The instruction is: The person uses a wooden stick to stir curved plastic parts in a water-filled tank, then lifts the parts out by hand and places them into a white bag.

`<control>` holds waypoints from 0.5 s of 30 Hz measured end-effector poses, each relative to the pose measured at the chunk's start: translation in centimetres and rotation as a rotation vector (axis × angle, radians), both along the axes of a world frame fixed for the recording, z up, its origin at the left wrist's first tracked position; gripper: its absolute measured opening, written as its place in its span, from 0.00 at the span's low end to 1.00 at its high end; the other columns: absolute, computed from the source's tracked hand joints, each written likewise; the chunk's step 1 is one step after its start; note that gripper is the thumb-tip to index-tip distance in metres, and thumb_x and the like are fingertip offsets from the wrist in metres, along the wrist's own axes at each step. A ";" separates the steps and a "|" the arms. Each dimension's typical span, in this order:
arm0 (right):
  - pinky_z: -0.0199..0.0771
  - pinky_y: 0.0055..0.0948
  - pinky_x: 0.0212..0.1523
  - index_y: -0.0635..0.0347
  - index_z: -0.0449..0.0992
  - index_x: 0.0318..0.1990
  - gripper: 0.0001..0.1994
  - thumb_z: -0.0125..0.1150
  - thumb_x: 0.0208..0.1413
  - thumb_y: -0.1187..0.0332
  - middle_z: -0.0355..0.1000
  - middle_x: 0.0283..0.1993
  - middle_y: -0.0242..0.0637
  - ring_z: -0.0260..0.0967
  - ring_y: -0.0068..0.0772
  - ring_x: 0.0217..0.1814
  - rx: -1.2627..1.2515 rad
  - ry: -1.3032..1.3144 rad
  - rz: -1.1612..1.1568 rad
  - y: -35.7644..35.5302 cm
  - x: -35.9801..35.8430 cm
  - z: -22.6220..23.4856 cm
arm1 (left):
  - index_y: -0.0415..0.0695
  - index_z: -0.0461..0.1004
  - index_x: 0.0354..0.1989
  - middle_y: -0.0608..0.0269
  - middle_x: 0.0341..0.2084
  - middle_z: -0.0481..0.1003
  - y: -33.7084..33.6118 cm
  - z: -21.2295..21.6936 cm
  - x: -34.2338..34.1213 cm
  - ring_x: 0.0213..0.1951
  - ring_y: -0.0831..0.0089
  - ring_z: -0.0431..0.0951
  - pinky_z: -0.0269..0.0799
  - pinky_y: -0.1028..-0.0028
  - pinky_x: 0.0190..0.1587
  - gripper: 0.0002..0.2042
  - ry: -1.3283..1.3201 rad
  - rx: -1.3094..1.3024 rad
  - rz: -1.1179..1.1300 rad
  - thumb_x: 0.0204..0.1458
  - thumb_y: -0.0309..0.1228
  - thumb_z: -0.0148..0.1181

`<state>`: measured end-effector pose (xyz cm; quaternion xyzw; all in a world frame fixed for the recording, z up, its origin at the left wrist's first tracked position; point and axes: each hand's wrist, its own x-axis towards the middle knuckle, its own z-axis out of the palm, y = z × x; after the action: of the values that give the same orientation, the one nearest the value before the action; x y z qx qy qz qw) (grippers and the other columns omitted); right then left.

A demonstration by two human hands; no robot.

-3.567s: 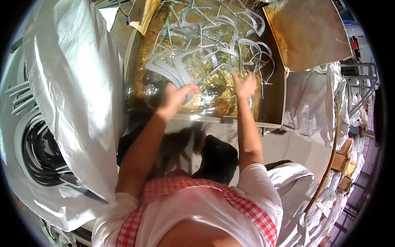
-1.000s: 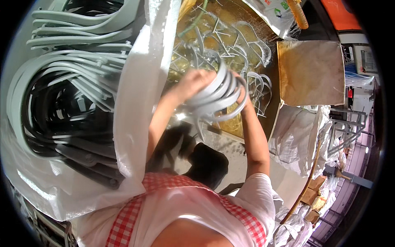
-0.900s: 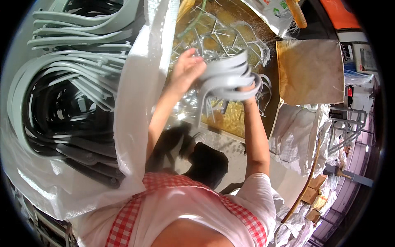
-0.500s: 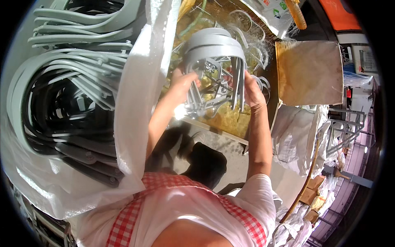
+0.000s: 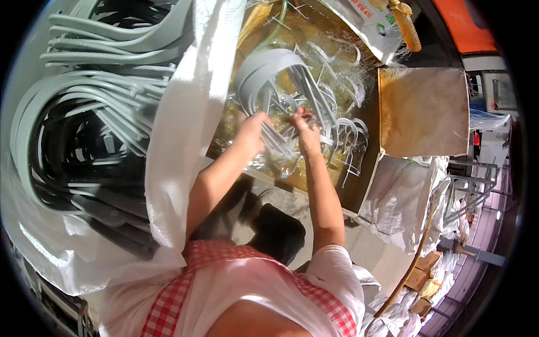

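Observation:
A stack of grey U-shaped plastic pieces (image 5: 268,59), nested together, is held over a wet wooden bin. My left hand (image 5: 254,132) is closed around its lower left legs, slightly blurred. My right hand (image 5: 307,133) is between the legs, close to the right ones. Its fingers are curled in, and what they pinch is too blurred to make out. Below and beyond lie loose grey curved pieces (image 5: 352,130) and thin plastic scraps, some of them hidden by the stack.
At my left stands a white plastic sack (image 5: 185,151) packed with nested grey and black curved pieces (image 5: 42,90). The bin's wooden edge (image 5: 359,194) runs at the right. Past it are a brown board (image 5: 424,112) and white sacks (image 5: 396,196). A yellowish handle (image 5: 406,25) juts in at the top.
The stack has tipped and shifted left. My right hand has left the outer side of the right legs and moved left, in between them. More loose pieces show at the right.

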<state>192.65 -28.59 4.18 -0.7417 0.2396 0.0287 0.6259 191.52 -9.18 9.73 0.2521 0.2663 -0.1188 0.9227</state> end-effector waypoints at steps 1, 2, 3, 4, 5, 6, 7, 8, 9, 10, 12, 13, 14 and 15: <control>0.67 0.33 0.44 0.65 0.68 0.46 0.20 0.61 0.48 0.64 0.69 0.43 0.38 0.67 0.36 0.43 -0.008 0.079 0.125 -1.1 -0.2 -0.6 | 0.42 0.55 0.48 0.59 0.27 0.64 0.5 0.0 0.2 0.25 0.69 0.70 0.71 0.66 0.28 0.21 -0.179 0.217 0.024 0.44 0.15 0.47; 0.68 0.34 0.43 0.64 0.69 0.45 0.19 0.60 0.48 0.63 0.70 0.41 0.38 0.68 0.37 0.42 -0.332 0.082 0.306 -2.1 -0.7 -1.1 | 0.40 0.56 0.50 0.56 0.33 0.68 1.1 1.2 0.6 0.31 0.67 0.72 0.72 0.68 0.35 0.23 -0.287 0.530 0.043 0.41 0.13 0.47; 0.68 0.34 0.41 0.64 0.69 0.44 0.18 0.60 0.48 0.62 0.70 0.39 0.37 0.68 0.38 0.40 -0.660 0.077 0.487 -2.8 -1.0 -1.4 | 0.38 0.57 0.51 0.54 0.41 0.69 1.7 2.6 0.7 0.41 0.66 0.72 0.69 0.71 0.44 0.26 -0.504 0.893 0.070 0.40 0.14 0.51; 0.68 0.38 0.46 0.58 0.72 0.46 0.23 0.63 0.38 0.64 0.72 0.43 0.40 0.69 0.42 0.45 -1.044 0.180 0.507 -3.3 -1.0 -1.8 | 0.40 0.58 0.53 0.52 0.45 0.68 0.8 2.6 0.3 0.45 0.64 0.71 0.69 0.70 0.46 0.28 -0.645 0.961 0.093 0.39 0.16 0.54; 0.68 0.38 0.46 0.58 0.72 0.46 0.23 0.63 0.38 0.64 0.72 0.44 0.40 0.68 0.41 0.46 -1.187 0.235 0.512 -3.4 -0.8 -2.3 | 0.42 0.58 0.54 0.51 0.48 0.67 0.0 2.5 -0.5 0.48 0.62 0.71 0.69 0.69 0.48 0.30 -0.781 1.035 0.118 0.38 0.18 0.57; 0.67 0.38 0.47 0.58 0.71 0.47 0.24 0.63 0.38 0.64 0.71 0.44 0.40 0.68 0.41 0.46 -1.230 0.264 0.519 -3.4 -0.6 -2.2 | 0.48 0.60 0.54 0.54 0.47 0.67 0.2 3.7 -1.6 0.48 0.60 0.70 0.68 0.67 0.49 0.32 -0.833 1.186 0.007 0.36 0.18 0.60; 0.67 0.38 0.47 0.58 0.70 0.48 0.24 0.63 0.38 0.64 0.70 0.45 0.40 0.67 0.41 0.47 -1.236 0.276 0.525 -3.5 -0.5 -2.0 | 0.53 0.61 0.53 0.55 0.44 0.67 0.4 4.9 -2.3 0.45 0.56 0.70 0.69 0.68 0.48 0.30 -0.877 1.304 -0.105 0.37 0.19 0.60; 0.66 0.38 0.48 0.59 0.69 0.48 0.25 0.63 0.38 0.64 0.69 0.46 0.40 0.66 0.40 0.47 -1.218 0.272 0.530 -4.1 -0.8 -2.1 | 0.53 0.61 0.53 0.55 0.42 0.67 0.3 4.3 -2.8 0.44 0.55 0.70 0.69 0.67 0.47 0.29 -0.924 1.360 -0.220 0.38 0.19 0.58; 0.66 0.37 0.48 0.59 0.68 0.49 0.26 0.63 0.38 0.64 0.69 0.47 0.40 0.66 0.40 0.48 -1.203 0.241 0.542 -4.1 0.0 -1.8 | 0.53 0.62 0.53 0.56 0.41 0.67 0.7 4.0 -2.6 0.43 0.55 0.70 0.70 0.67 0.45 0.29 -0.968 1.435 -0.313 0.39 0.19 0.57; 0.65 0.37 0.49 0.59 0.68 0.49 0.26 0.63 0.38 0.63 0.68 0.47 0.40 0.65 0.40 0.49 -1.178 0.218 0.549 -4.2 -0.5 -1.4 | 0.53 0.62 0.53 0.55 0.41 0.66 0.7 4.0 -3.3 0.43 0.55 0.70 0.70 0.66 0.44 0.29 -0.933 1.405 -0.290 0.39 0.18 0.55; 0.64 0.37 0.50 0.60 0.66 0.50 0.28 0.64 0.39 0.63 0.67 0.49 0.40 0.64 0.39 0.50 -1.093 0.145 0.556 -4.0 -0.4 -0.7 | 0.53 0.63 0.52 0.55 0.41 0.66 0.5 3.9 -4.0 0.43 0.55 0.70 0.70 0.65 0.43 0.27 -0.928 1.429 -0.270 0.39 0.18 0.55; 0.64 0.37 0.50 0.60 0.65 0.51 0.28 0.64 0.39 0.63 0.66 0.49 0.40 0.63 0.39 0.51 -1.037 0.119 0.536 -5.0 -0.8 -0.1 | 0.52 0.64 0.51 0.56 0.41 0.67 -0.4 3.2 -3.9 0.44 0.56 0.71 0.70 0.65 0.44 0.26 -0.978 1.444 -0.291 0.40 0.20 0.56; 0.63 0.37 0.51 0.60 0.64 0.52 0.29 0.64 0.39 0.63 0.65 0.50 0.40 0.63 0.38 0.51 -0.936 0.070 0.532 -4.7 -0.8 0.7 | 0.51 0.64 0.51 0.56 0.41 0.67 0.0 3.0 -4.1 0.44 0.56 0.70 0.70 0.64 0.44 0.26 -1.143 1.582 -0.194 0.40 0.20 0.56; 0.63 0.37 0.51 0.60 0.64 0.52 0.30 0.64 0.39 0.63 0.64 0.51 0.40 0.62 0.38 0.52 -0.843 0.016 0.553 -4.0 -0.8 1.1 | 0.51 0.64 0.51 0.56 0.41 0.67 0.9 3.1 -4.6 0.44 0.56 0.70 0.69 0.64 0.45 0.26 -1.307 1.717 -0.097 0.39 0.19 0.55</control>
<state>191.86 -32.57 5.28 -0.9654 0.0299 0.0997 0.2392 186.94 -8.31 12.85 0.8396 -0.2935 0.2288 0.3956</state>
